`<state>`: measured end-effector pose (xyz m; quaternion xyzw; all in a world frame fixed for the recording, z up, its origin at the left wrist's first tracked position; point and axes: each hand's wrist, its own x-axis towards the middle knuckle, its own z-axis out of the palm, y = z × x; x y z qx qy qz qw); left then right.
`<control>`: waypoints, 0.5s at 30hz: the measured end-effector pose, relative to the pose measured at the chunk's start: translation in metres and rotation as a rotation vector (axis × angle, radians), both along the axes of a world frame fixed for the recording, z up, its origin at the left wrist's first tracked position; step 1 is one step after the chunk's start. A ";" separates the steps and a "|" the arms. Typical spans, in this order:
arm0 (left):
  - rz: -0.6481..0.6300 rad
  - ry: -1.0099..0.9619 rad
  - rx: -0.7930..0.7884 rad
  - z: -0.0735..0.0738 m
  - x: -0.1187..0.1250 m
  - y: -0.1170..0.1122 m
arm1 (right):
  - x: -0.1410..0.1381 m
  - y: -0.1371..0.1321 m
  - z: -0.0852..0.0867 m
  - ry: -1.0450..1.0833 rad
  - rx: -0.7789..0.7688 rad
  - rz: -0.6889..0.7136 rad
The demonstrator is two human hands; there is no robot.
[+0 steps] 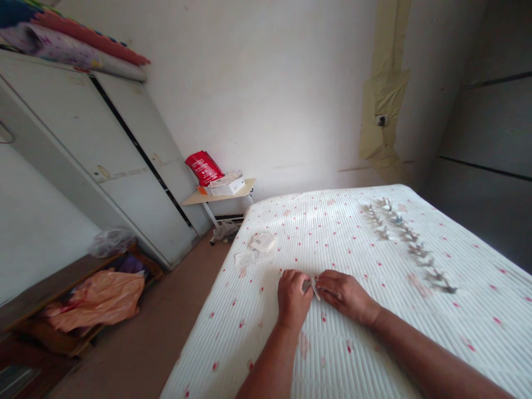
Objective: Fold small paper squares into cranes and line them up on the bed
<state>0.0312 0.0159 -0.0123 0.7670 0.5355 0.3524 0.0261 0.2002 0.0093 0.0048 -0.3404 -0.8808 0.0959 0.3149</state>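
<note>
Both my hands rest on a white ribbed bed cover [374, 343] with small red marks. My left hand [293, 299] and my right hand [343, 293] meet over a small pale folded piece of paper [311, 286], fingers curled and pinching it against the bed. A small stack of paper sheets [257, 246] lies further up the bed to the left. A long row of several small grey folded paper figures [409, 244] runs along the right side of the bed.
A grey wardrobe [103, 149] stands at left with rolled mats on top. A small side table [218, 197] holds a red bag and boxes by the far wall. An orange plastic bag [100, 299] lies on a low shelf at left. Brown floor lies beside the bed.
</note>
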 end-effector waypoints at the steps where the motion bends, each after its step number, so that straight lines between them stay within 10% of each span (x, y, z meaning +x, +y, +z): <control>1: 0.017 0.028 -0.014 0.000 0.000 0.000 | 0.000 0.000 0.000 -0.020 0.009 -0.007; 15: -0.115 -0.118 -0.206 0.003 -0.017 0.000 | -0.002 0.004 -0.011 -0.207 0.071 -0.047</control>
